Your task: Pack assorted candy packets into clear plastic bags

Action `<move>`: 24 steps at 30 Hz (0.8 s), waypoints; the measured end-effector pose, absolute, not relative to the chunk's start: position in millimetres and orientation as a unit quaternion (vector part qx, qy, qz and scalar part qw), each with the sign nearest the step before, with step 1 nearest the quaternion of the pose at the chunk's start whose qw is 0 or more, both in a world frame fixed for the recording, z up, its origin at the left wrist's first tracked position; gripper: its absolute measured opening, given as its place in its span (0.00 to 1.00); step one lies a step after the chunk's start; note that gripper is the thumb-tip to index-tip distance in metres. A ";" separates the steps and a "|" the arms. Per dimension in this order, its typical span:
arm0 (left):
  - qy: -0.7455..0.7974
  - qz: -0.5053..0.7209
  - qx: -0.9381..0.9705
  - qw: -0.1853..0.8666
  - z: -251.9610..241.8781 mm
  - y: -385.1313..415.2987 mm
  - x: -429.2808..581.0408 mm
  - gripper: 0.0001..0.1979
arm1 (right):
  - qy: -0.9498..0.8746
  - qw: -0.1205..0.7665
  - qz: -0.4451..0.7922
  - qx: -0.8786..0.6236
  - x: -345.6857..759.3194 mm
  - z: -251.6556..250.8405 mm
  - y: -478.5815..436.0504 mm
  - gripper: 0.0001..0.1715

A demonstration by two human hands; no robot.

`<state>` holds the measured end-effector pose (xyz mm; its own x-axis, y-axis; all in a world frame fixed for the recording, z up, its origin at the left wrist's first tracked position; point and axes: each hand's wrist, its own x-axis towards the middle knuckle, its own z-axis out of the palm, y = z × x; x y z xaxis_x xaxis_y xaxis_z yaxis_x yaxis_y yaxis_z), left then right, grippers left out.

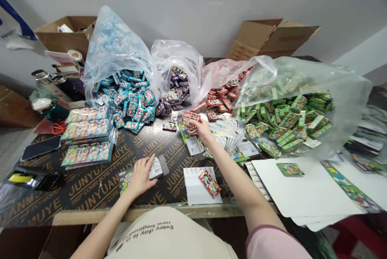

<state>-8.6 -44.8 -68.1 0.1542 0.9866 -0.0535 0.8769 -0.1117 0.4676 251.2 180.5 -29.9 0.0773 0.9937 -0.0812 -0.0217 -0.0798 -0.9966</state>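
My right hand (203, 129) pinches a red printed packet (190, 122) near the mouth of the bag of red packets (222, 98). My left hand (141, 175) lies over a flat pack with a white barcode label (155, 169), thumb and fingers around it, on the dark printed plywood table (99, 188). The pack's middle is hidden under that hand. Between my arms, another red packet (209, 183) rests on a white sheet (193, 188). Just left of my right hand sit small purple packets (170, 125).
Plastic bags spill blue packets (133, 99), purple packets (178, 85) and green packets (290, 120) along the back. Stacked display packs (87, 136) stand at left beside a phone (41, 147). White cards (305, 188) lie at right. Open cardboard boxes (256, 39) stand behind.
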 end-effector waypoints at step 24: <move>0.591 0.497 0.306 0.556 -28.3 17.7 9.5 0.22 | -0.825 0.254 0.203 -0.463 234.4 -24.2 108.0 0.44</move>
